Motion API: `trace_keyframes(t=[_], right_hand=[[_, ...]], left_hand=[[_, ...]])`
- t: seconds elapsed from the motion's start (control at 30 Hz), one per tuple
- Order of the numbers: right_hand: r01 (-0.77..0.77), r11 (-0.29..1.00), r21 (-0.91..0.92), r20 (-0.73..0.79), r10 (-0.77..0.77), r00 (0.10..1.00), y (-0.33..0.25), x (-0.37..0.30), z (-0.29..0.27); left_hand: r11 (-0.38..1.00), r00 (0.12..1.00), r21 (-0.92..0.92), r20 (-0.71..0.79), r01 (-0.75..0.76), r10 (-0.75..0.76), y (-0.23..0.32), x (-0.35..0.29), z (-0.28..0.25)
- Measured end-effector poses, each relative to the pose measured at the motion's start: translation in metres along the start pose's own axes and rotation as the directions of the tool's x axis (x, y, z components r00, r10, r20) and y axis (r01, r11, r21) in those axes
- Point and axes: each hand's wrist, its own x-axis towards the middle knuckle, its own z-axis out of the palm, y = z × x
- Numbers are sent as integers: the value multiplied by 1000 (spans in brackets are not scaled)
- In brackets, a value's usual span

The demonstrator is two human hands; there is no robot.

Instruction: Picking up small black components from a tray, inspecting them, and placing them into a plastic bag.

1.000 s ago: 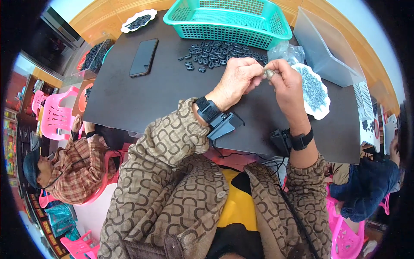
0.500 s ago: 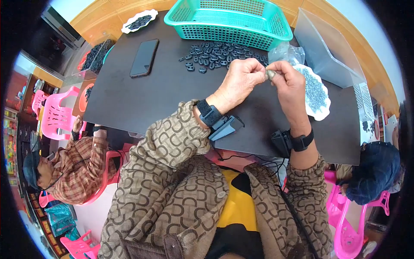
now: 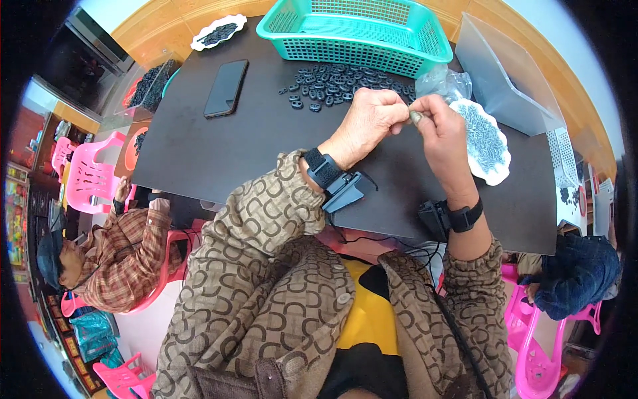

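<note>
- The black oval pieces [image 3: 329, 80] are small and glossy, many of them with two holes; they lie heaped on the dark table [image 3: 266, 153], beyond the hands, with a few strays at the heap's left edge.
- The left hand [image 3: 364, 130] has its thumb and forefinger pinched together; whether they clamp a small part I cannot tell.
- The right hand [image 3: 444, 136] is likewise pinched, its fingertips right up against the left's (anything between them is hidden or too tiny to make out); its thumb tip shows greyish.
- A green basket [image 3: 345, 58] with perforated walls stands behind the heap, much of its mesh floor in sight.
- A white scalloped plate [image 3: 495, 177] beside the right hand holds a layer of slim silvery pins [image 3: 484, 136].
- A smaller white dish [image 3: 197, 44] at the far left corner holds narrow dark pieces [image 3: 219, 33].
- A clear plastic bin [image 3: 505, 86] stands at the right, with a crumpled clear bag [image 3: 442, 83] near the basket's corner.
- Against one second ago, the hands meet at nearly the same spot, and the greyish patch on the right thumb looks narrower.
- The heap, basket and plates match the earlier view, while the person in dark blue [image 3: 578, 272] at the right has changed posture, now hunched over.
</note>
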Motion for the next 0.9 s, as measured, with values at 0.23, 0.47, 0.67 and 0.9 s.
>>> trace_keyframes(t=[0.23, 0.47, 0.67, 0.9], right_hand=[[15, 1000, -19, -75, -16, 997, -4, 2, 3], [-184, 935, 303, 30, 183, 983, 13, 2, -1], [-160, 967, 199, 34, 156, 987, 11, 0, 6], [207, 917, -340, -59, -240, 969, -11, 1, 25]], left_hand=[[941, 983, -329, -127, 85, -133, 3, 0, 11], [986, 997, -168, -78, 12, -26, 2, -1, 9], [959, 976, 208, -65, -192, 210, -5, -2, 4], [994, 987, -83, -153, -64, 51, -14, -6, -3]])
